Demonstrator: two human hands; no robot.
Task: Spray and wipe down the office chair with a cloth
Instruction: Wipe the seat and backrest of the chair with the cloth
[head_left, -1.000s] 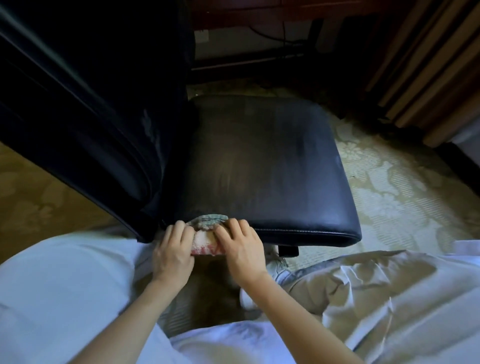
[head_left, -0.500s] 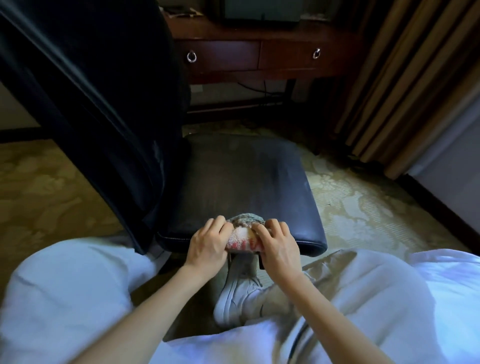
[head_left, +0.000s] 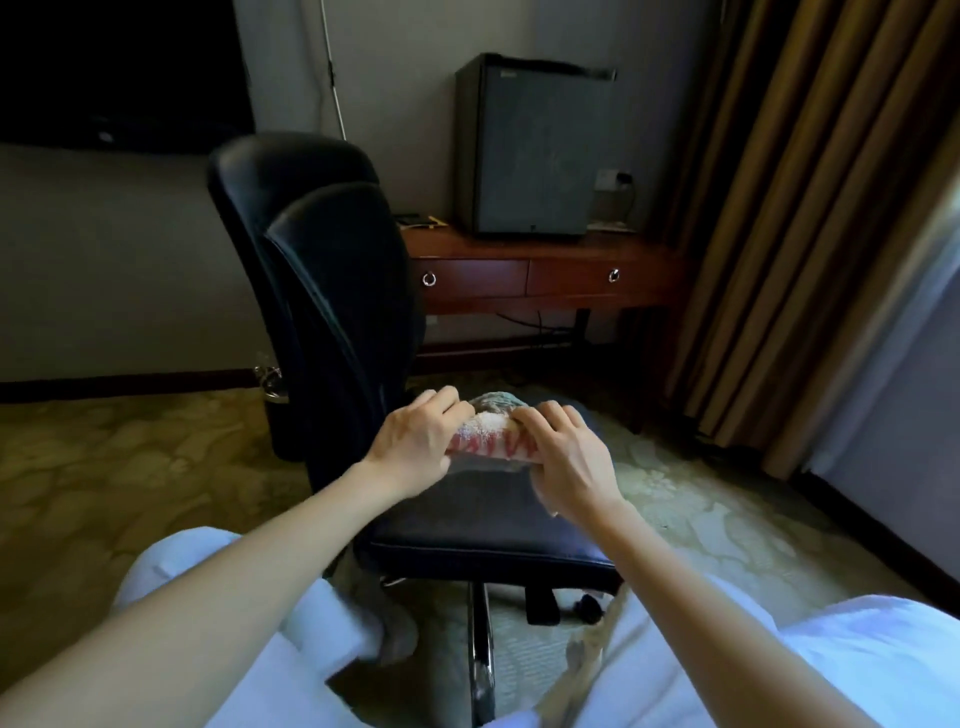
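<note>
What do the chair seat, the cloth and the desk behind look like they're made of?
The chair seat looks like black leather or a faux version: smooth with a soft sheen and a stitched edge. The cloth, gripped by the left hand and right hand, seems to be terry towelling with a nubby pile. The desk appears to be reddish varnished wood with metal ring pulls.

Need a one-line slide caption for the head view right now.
Both hands, left hand and right hand, grip a bunched cloth over the black office chair seat.

Black chair (head_left: 332, 291), cloth (head_left: 491, 434) white with red marks, possibly grey-green behind, floral beige carpet (head_left: 701, 499)
</note>
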